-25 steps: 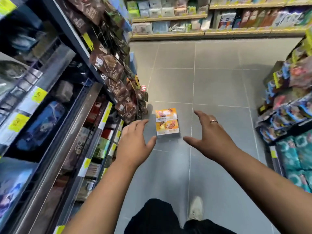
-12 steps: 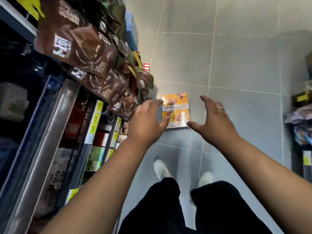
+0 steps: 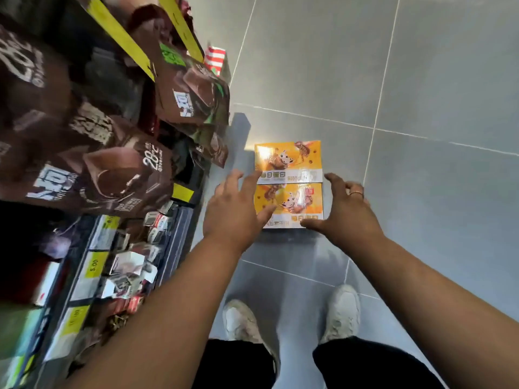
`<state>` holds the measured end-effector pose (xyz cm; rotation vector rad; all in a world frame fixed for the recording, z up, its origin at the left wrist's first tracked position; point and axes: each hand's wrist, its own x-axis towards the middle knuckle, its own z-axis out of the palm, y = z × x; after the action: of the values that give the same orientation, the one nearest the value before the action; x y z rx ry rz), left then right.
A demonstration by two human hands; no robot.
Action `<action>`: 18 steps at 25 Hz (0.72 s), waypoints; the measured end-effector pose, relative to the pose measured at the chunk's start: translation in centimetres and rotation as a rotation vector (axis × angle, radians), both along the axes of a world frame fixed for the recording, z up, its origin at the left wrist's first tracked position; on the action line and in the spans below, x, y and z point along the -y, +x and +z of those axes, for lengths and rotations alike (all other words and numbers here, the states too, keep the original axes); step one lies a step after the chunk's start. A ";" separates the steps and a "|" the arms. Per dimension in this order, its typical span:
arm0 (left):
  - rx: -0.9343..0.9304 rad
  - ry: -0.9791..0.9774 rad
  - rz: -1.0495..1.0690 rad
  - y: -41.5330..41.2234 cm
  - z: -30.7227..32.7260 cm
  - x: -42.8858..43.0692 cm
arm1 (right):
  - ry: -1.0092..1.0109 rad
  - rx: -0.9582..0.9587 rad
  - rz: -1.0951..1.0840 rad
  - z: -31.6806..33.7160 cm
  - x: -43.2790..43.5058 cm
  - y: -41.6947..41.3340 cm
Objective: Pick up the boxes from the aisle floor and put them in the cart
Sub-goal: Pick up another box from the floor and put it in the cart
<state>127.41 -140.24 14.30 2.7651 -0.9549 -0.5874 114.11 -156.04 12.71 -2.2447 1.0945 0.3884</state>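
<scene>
Boxes [image 3: 288, 183] lie on the floor [image 3: 421, 80], unlifted. Left hand [image 3: 236, 209] and right hand [image 3: 345, 211] flank them, fingers spread; no cart shows.

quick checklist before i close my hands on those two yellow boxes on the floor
1. Left hand open, at the boxes' left edge: ok.
2. Right hand open, at their right edge: ok.
3. The two yellow boxes lie flat on the floor tile, long edges together, so they may lift as one: ok.
4. Fingers actually touching the boxes: cannot tell.
5. Brown chocolate bags hang close to the left forearm; room to lift past them: cannot tell.
6. Cart in sight for the drop: not ok, none in view.
</scene>
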 end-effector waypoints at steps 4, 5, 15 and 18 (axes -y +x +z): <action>-0.083 0.119 0.034 0.4 -17.1 1.1 | -0.091 -0.074 0.198 -16.2 2.2 1.7; -0.105 0.150 0.053 0.4 -20.7 1.0 | -0.075 -0.107 0.215 -19.9 2.4 1.7; -0.419 0.092 0.217 3.1 -37.7 2.4 | 0.093 -0.069 0.160 -36.6 3.9 2.1; -0.393 0.080 0.209 3.1 -36.9 2.2 | 0.080 -0.096 0.160 -35.6 3.5 2.4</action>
<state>130.47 -142.43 -22.65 2.6208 -0.5609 -1.0953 116.53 -159.55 -22.84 -2.2694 0.9326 0.6018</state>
